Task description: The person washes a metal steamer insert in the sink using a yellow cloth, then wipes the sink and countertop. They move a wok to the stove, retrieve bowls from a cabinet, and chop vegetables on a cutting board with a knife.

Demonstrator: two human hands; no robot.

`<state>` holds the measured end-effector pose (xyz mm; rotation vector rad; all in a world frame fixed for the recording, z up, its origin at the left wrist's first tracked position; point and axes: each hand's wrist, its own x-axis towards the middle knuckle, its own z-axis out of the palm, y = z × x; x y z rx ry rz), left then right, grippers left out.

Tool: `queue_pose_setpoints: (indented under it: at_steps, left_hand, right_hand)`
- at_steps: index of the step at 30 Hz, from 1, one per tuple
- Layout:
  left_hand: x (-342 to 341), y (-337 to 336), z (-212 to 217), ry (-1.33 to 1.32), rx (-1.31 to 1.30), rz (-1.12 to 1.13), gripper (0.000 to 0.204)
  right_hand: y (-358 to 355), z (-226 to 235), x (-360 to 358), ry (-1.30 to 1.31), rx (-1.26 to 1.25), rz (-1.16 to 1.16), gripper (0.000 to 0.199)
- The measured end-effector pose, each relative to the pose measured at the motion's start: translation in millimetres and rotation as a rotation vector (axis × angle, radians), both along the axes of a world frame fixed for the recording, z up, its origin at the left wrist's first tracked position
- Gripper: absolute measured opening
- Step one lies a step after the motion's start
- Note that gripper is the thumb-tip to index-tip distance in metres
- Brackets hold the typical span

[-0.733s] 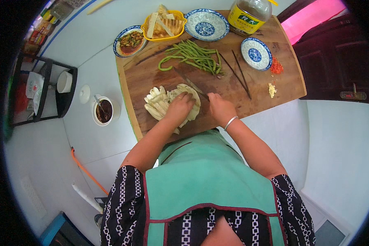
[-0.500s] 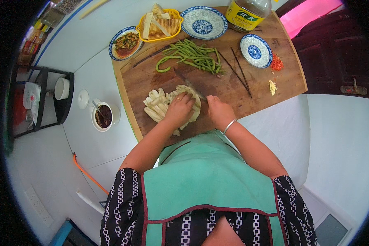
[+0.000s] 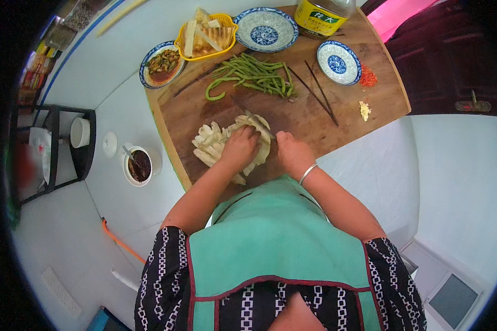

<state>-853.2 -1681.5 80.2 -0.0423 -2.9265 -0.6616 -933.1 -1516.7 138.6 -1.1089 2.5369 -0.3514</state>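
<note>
a: where's the left hand point(image 3: 241, 150)?
b: palm down on the pale sliced vegetable pile point(image 3: 215, 144), fingers curled over the top of it, pressing it to the wooden cutting board point(image 3: 292, 118). most of the pile spreads out to the left of that grip and a little beyond the fingertips.
a: and the right hand point(image 3: 292, 154)?
b: just to the right of the pile, close beside the left hand, fist loosely closed. i can't tell what, if anything, it holds. a silver bangle point(image 3: 308, 173) sits on its wrist.
a: what lies past the hands?
b: farther out, green beans point(image 3: 254, 74) in a heap, with dark chopsticks point(image 3: 315, 94) to their right. beyond those, a yellow basket of tofu slices point(image 3: 207, 36) and two blue patterned bowls point(image 3: 265, 28). well left of the grip, off the board, a white cup of dark sauce point(image 3: 138, 165).
</note>
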Motion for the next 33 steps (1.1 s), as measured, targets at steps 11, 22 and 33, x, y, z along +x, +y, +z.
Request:
queue_pose_setpoints:
  at_steps: [11, 22, 33]
  left_hand:
    - [7.3, 2.2, 2.1, 0.072, -0.018, 0.029, 0.032]
    - [8.4, 5.0, 6.8, 0.024, 0.023, 0.020, 0.030]
    - [13.9, 3.9, 6.8, -0.025, 0.044, 0.003, 0.031]
  right_hand:
    - [9.5, -9.5, 12.1, -0.017, -0.061, -0.058, 0.016]
    - [18.5, -35.7, 14.8, 0.031, -0.139, -0.056, 0.017]
    - [9.6, -30.5, 20.2, -0.044, -0.038, -0.066, 0.015]
